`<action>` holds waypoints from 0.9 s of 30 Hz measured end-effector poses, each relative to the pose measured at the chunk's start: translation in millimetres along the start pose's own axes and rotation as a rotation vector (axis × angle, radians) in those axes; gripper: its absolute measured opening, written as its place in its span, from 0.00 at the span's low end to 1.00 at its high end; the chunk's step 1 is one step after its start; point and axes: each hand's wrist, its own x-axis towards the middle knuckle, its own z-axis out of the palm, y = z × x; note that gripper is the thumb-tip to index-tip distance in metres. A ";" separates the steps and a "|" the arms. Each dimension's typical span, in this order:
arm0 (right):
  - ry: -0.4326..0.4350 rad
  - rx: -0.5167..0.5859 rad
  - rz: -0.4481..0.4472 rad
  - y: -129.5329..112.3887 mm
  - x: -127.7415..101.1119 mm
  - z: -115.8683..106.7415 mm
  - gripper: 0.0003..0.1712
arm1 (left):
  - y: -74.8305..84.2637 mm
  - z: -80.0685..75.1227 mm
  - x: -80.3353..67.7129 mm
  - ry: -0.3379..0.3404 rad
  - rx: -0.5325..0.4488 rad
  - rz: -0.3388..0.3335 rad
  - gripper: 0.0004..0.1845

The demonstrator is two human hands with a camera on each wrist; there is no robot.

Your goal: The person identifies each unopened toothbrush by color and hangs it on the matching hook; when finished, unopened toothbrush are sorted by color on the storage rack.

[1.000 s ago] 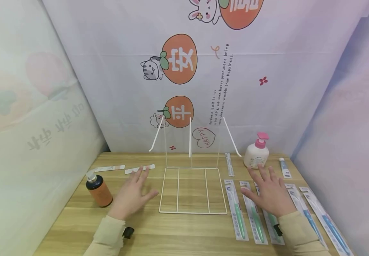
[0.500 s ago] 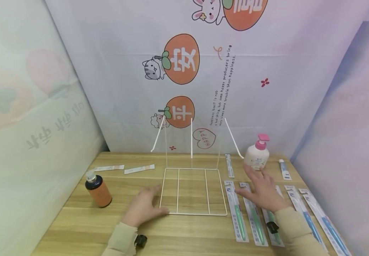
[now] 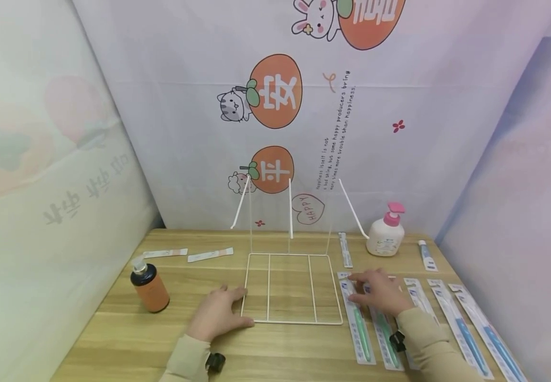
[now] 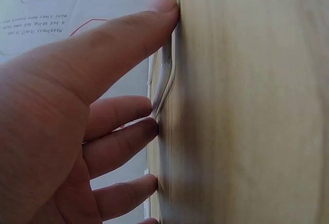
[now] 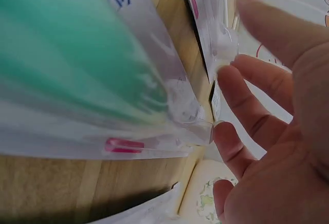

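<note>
A person sits at a wooden desk [image 3: 113,339] with both hands flat on it. The left hand [image 3: 218,315] lies with fingers straight, thumb and fingertips touching the front left corner of a white wire rack [image 3: 291,289]; in the left wrist view the fingers [image 4: 128,113] press against the rack's wire [image 4: 165,80]. It grips nothing.

The right hand [image 3: 379,292] rests with loosely spread fingers on the top ends of green toothbrush packs [image 3: 359,323] lying just right of the rack; the right wrist view shows its fingertips [image 5: 241,88] at the clear pack edge [image 5: 195,116], not closed round it.

Further right lie blue toothbrush packs [image 3: 459,329]. Behind them stand a white pump bottle with pink top [image 3: 386,233], a small tube [image 3: 425,254] and a narrow packet [image 3: 345,249]. Left of the rack stand an orange pump bottle [image 3: 150,286] and two flat strips [image 3: 187,253]. The rack's upright wires rise between the hands and a cartoon-printed backdrop [image 3: 275,90].
</note>
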 end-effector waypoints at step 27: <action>-0.003 0.026 0.065 -1.1 1.7 3.6 0.21 | 4.0 -1.6 -0.2 0.002 -0.023 -0.019 0.45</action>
